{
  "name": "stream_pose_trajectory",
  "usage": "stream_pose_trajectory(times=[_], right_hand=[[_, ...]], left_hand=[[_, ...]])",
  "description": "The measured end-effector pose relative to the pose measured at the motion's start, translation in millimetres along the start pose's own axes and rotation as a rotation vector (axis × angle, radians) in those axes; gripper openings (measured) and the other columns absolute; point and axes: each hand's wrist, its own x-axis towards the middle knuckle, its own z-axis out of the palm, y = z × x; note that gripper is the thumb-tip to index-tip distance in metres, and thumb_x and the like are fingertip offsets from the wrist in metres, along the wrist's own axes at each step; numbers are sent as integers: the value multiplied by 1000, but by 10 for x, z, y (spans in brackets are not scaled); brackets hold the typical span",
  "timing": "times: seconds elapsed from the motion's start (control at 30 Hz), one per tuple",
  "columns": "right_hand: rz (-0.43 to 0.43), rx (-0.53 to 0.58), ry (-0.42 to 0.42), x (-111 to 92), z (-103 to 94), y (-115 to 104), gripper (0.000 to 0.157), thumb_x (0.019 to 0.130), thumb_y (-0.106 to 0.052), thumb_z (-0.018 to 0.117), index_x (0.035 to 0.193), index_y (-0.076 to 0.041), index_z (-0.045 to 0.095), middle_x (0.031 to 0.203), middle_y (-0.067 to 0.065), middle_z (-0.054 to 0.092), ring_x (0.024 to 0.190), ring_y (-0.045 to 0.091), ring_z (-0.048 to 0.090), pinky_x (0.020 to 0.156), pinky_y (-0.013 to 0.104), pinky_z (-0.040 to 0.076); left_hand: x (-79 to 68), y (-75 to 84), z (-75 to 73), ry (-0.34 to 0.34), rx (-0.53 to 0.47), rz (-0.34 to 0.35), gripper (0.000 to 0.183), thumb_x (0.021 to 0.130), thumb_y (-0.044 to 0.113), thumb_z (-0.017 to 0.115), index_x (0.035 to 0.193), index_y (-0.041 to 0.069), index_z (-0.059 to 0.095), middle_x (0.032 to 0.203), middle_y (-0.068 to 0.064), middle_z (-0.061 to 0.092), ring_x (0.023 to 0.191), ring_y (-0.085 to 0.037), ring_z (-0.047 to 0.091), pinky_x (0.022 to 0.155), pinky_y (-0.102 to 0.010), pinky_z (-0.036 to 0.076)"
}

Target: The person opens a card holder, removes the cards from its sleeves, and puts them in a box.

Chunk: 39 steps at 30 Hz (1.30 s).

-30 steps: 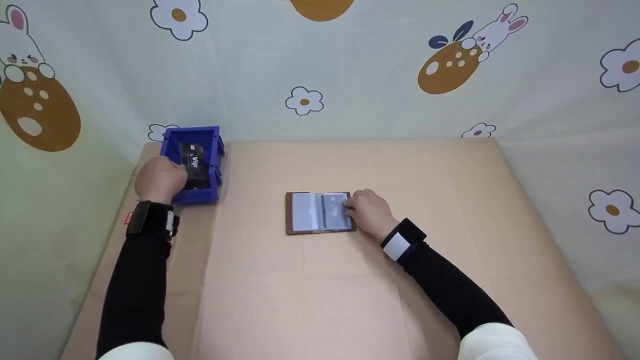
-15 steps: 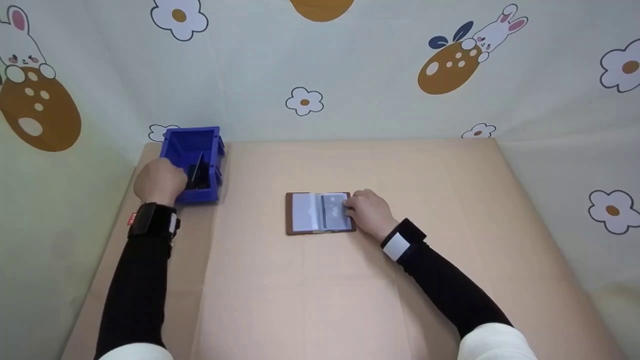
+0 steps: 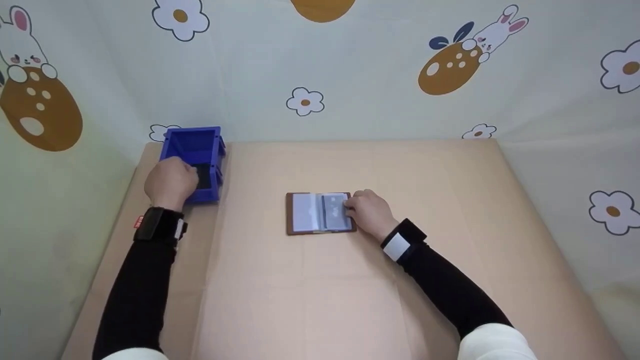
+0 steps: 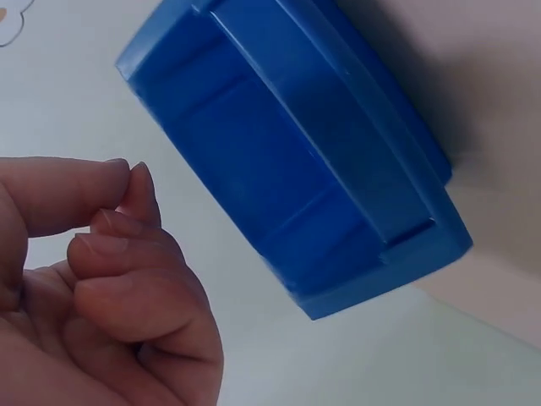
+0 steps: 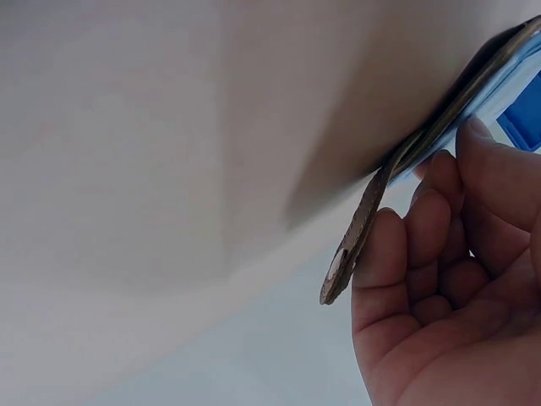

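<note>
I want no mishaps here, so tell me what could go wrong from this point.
The left hand is close to the blue bin; a bump might shift it.
The dark item lies low in the bin, partly hidden by that hand in the head view, so a pinch could miss.
Only the right hand steadies the open card holder, at one edge; it might swivel or fold if pulled.

You have a plain blue bin (image 3: 195, 142) with a black item (image 3: 203, 176) in it, and a brown wallet (image 3: 319, 214) with milky pages (image 3: 303, 212), the right one greyer. Your sleeves (image 3: 135, 295) are black, as are your wristbands (image 3: 157, 225), which carry pale patches. Your table (image 3: 280, 300) is plain tan. The pale backdrop (image 3: 370, 60) before you bears dark-outlined white flowers (image 3: 306, 102) with brown centres, and white rabbits (image 3: 492, 36) with pink ears on white-spotted brown eggs (image 3: 442, 75).
</note>
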Motion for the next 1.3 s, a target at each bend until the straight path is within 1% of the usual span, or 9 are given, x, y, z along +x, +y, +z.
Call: stream_pose_trajectory(times=[0.17, 0.33, 0.47, 0.57, 0.73, 0.8, 0.87, 1.13, 1.3], right_hand=[[0, 1, 4, 1, 5, 3, 20, 85, -12, 76, 104, -7, 78, 87, 9, 66, 82, 29, 59, 72, 41, 50], [-4, -11, 13, 1, 17, 6, 20, 85, -12, 76, 104, -7, 78, 88, 9, 67, 83, 28, 60, 73, 40, 51], [-2, -22, 6, 0, 18, -1, 20, 85, -12, 76, 104, -7, 78, 91, 9, 68, 86, 27, 61, 73, 39, 51], [-2, -21, 5, 1, 16, -4, 20, 86, -12, 76, 105, -7, 78, 90, 9, 68, 85, 27, 61, 73, 40, 51], [-6, -18, 6, -2, 2, -5, 20, 85, -12, 76, 105, -8, 78, 88, 9, 67, 83, 28, 60, 72, 40, 51], [-7, -15, 9, -1, 1, -5, 20, 85, -12, 76, 104, -8, 78, 87, 9, 66, 82, 27, 60, 71, 40, 50], [-6, -12, 10, 1, 4, -3, 20, 85, -12, 76, 104, -7, 78, 87, 9, 66, 82, 28, 60, 71, 40, 50], [-5, -15, 11, 0, 25, 10, 19, 85, -12, 76, 104, -7, 78, 87, 9, 66, 83, 28, 60, 71, 41, 50], [-3, -11, 2, -1, 12, 5, 19, 85, -11, 76, 104, -7, 78, 88, 9, 67, 83, 28, 60, 72, 41, 50]], left_hand=[[-76, 115, 29, 35, -18, 56, 36, 96, 16, 52, 63, 11, 40, 59, 1, 35, 55, -22, 41, 48, -34, 27], [-171, 262, 119, 68, -36, 124, 33, 94, 15, 56, 62, 11, 46, 61, -2, 45, 55, -23, 46, 49, -35, 29], [-216, 352, 220, 70, -49, 164, 32, 93, 13, 56, 62, 10, 50, 61, -3, 49, 56, -24, 48, 49, -35, 29], [-242, 404, 300, 46, -54, 186, 29, 94, 14, 56, 66, 8, 53, 63, -5, 50, 58, -25, 48, 52, -36, 31], [-300, 491, 458, 23, -63, 247, 20, 93, 14, 60, 79, 2, 67, 77, -12, 65, 70, -30, 60, 62, -44, 45], [-335, 541, 522, 11, -70, 267, 18, 93, 14, 62, 85, 1, 70, 85, -14, 69, 76, -32, 64, 67, -47, 48], [-373, 597, 586, -4, -76, 284, 17, 92, 14, 63, 89, 0, 72, 89, -15, 70, 79, -32, 65, 68, -49, 50], [-513, 796, 861, -45, -70, 344, 13, 90, 17, 67, 85, 6, 74, 86, -8, 71, 76, -27, 65, 68, -46, 50], [-583, 865, 986, -77, -64, 363, 11, 89, 15, 66, 83, 8, 73, 84, -6, 70, 74, -24, 64, 65, -43, 51]])
